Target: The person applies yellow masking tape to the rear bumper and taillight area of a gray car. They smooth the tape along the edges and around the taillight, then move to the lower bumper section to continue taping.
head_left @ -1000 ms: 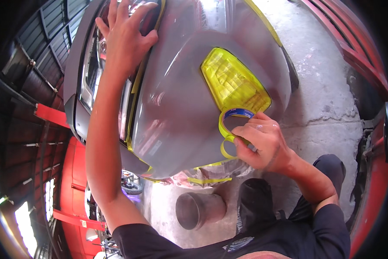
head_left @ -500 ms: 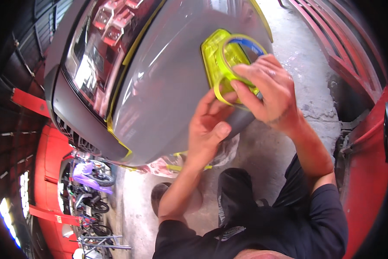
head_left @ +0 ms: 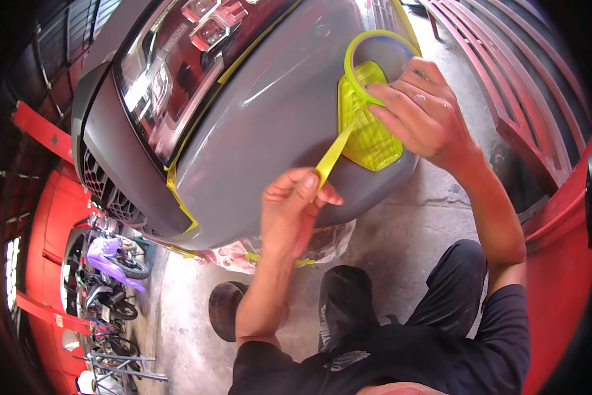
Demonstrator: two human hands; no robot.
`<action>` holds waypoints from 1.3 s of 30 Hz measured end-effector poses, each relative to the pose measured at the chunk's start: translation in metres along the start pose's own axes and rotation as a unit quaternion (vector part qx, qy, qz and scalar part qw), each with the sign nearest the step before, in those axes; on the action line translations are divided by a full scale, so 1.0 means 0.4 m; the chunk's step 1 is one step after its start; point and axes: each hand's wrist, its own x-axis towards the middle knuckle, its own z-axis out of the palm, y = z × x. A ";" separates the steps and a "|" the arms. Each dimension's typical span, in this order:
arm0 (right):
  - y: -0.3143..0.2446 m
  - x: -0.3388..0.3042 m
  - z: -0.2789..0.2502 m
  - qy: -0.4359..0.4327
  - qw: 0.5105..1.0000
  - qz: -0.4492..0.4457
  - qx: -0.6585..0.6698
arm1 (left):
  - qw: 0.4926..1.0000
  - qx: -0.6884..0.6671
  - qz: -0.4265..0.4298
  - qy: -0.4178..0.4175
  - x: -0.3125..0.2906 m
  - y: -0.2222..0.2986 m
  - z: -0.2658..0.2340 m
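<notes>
My right hand [head_left: 422, 113] grips a roll of yellow-green masking tape [head_left: 350, 60] by its lower right side, in front of the grey car panel [head_left: 269, 125]. A strip of tape [head_left: 336, 149] stretches from the roll down to my left hand [head_left: 296, 201], which pinches its free end between thumb and fingers. Just behind the roll, an angular patch on the panel [head_left: 373, 150] is covered with overlapping yellow-green tape. The roll hides part of that patch's upper edge.
The car's headlight [head_left: 177, 79] lies to the left, its border edged with tape [head_left: 185, 146]. Clear plastic sheeting [head_left: 332, 242] hangs under the bumper. Red metal rails [head_left: 507, 79] stand at the right. Motorbikes [head_left: 111, 283] are parked at lower left on the concrete floor [head_left: 184, 316].
My left hand has moved left and down, pulling a length of tape straight off the roll. The curled tape end is now taut. The roll has shifted slightly up and right.
</notes>
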 end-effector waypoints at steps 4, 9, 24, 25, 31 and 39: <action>0.046 0.046 0.004 0.008 0.996 -0.083 -0.042 | 0.996 0.087 -0.015 -0.002 0.018 0.072 -0.012; 0.146 0.091 -0.008 -0.049 0.973 -0.194 -0.113 | 0.971 0.237 0.013 0.032 0.093 0.191 -0.055; 0.433 0.149 0.067 -0.191 0.979 0.005 -0.066 | 0.946 0.304 0.029 0.111 0.149 0.342 -0.126; 0.438 0.146 0.070 -0.186 0.981 0.002 -0.055 | 0.947 0.297 0.031 0.118 0.127 0.336 -0.142; 0.417 0.153 0.080 -0.141 0.987 -0.072 -0.041 | 0.960 0.252 0.007 0.120 0.006 0.360 -0.239; 0.349 0.182 0.081 -0.143 0.950 -0.190 -0.202 | 0.900 0.353 0.104 0.232 -0.051 0.393 -0.324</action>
